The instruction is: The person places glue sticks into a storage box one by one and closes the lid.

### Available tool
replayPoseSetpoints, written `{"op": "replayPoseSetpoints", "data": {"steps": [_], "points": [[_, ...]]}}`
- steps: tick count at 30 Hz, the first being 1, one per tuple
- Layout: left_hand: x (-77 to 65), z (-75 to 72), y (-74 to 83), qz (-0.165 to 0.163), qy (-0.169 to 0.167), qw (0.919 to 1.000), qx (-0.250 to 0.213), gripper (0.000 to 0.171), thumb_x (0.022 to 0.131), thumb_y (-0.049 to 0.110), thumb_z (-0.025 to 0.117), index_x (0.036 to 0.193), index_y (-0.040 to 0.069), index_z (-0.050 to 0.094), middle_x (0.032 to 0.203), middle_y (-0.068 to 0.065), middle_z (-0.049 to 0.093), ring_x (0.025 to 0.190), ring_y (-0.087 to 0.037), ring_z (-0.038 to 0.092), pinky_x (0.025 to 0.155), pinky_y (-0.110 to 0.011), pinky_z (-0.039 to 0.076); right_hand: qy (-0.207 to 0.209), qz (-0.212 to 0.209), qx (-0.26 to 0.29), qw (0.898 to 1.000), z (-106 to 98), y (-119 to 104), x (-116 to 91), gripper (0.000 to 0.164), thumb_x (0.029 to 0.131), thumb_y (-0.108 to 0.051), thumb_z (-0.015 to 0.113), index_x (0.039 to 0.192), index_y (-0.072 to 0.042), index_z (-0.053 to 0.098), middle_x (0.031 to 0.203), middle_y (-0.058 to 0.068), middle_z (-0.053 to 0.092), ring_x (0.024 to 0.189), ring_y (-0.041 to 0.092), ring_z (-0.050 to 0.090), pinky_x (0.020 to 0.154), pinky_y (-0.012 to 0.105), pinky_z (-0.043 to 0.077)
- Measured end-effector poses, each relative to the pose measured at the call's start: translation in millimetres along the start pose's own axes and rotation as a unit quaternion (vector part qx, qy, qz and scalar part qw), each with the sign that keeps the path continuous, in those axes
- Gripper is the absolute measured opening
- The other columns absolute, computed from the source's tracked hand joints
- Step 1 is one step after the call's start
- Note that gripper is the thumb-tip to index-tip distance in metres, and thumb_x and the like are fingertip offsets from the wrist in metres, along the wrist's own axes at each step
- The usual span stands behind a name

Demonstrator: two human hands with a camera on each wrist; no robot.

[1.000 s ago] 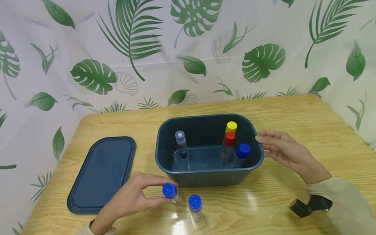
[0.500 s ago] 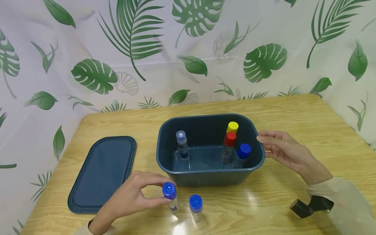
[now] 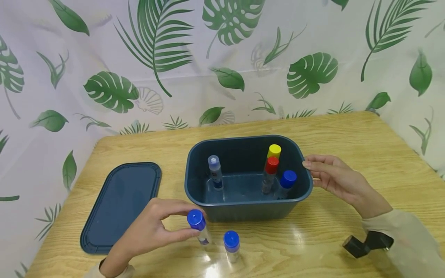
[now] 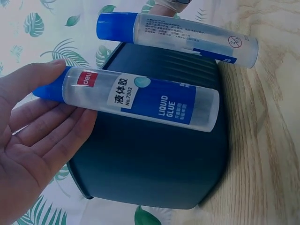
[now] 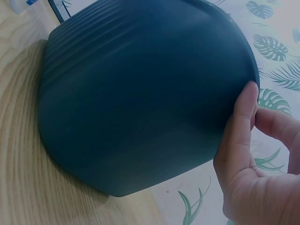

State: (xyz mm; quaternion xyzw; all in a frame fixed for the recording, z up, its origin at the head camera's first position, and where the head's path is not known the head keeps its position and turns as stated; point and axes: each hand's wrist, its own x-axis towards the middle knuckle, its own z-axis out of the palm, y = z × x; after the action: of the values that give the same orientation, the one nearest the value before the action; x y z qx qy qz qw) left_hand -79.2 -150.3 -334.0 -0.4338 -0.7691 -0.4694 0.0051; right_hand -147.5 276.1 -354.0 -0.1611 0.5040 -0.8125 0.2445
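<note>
Between thumb and fingers, my left hand (image 3: 161,227) pinches a liquid glue bottle (image 4: 145,99) by its blue cap; the bottle hangs just in front of the dark blue bin (image 3: 247,211). A second blue-capped glue bottle (image 3: 231,247) stands upright on the table, to the right of the held one. At the bin's right end, my right hand (image 3: 337,179) grips the rim, thumb over the edge and fingers along the outer wall. Inside the bin are a clear-capped bottle (image 3: 215,173) at left, and yellow-capped (image 3: 274,150), red-capped (image 3: 269,175) and blue-capped (image 3: 288,180) bottles at right.
A dark blue lid (image 3: 121,208) lies flat on the wooden table (image 3: 365,146) left of the bin. Behind the table hangs a white leaf-print cloth (image 3: 194,73). A black device (image 3: 368,244) is strapped at my right sleeve.
My left hand has raised the glue bottle a little and shifted it slightly left, so more of its body shows below the cap. The right hand stays on the bin's rim.
</note>
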Motion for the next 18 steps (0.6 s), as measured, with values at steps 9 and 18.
{"op": "replayPoseSetpoints", "data": {"steps": [9, 18], "points": [[-0.9, -3.1, 3.0, -0.017, 0.000, 0.9998, 0.004, 0.030, 0.083, 0.006, 0.076, 0.112, 0.008, 0.070, 0.102, 0.002, 0.072, 0.092, -0.012, 0.069, 0.078, -0.031, 0.058, -0.012, 0.012, 0.011, 1.000, 4.7, 2.0, 1.1, 0.033, 0.102, 0.004, 0.036, 0.109, -0.002, 0.067, 0.100, 0.006, 0.069, 0.090, 0.015, 0.068, 0.081, 0.031, 0.057], [8.6, -5.7, 5.4, 0.029, -0.001, 0.9995, 0.012, 0.032, 0.082, 0.007, 0.077, 0.113, 0.007, 0.069, 0.102, -0.003, 0.072, 0.090, -0.013, 0.070, 0.075, -0.030, 0.058, 0.000, -0.002, 0.009, 1.000, -0.2, -0.2, -1.1, 0.031, 0.102, 0.005, 0.036, 0.110, -0.001, 0.066, 0.101, 0.007, 0.069, 0.090, 0.016, 0.069, 0.079, 0.031, 0.058]]}}
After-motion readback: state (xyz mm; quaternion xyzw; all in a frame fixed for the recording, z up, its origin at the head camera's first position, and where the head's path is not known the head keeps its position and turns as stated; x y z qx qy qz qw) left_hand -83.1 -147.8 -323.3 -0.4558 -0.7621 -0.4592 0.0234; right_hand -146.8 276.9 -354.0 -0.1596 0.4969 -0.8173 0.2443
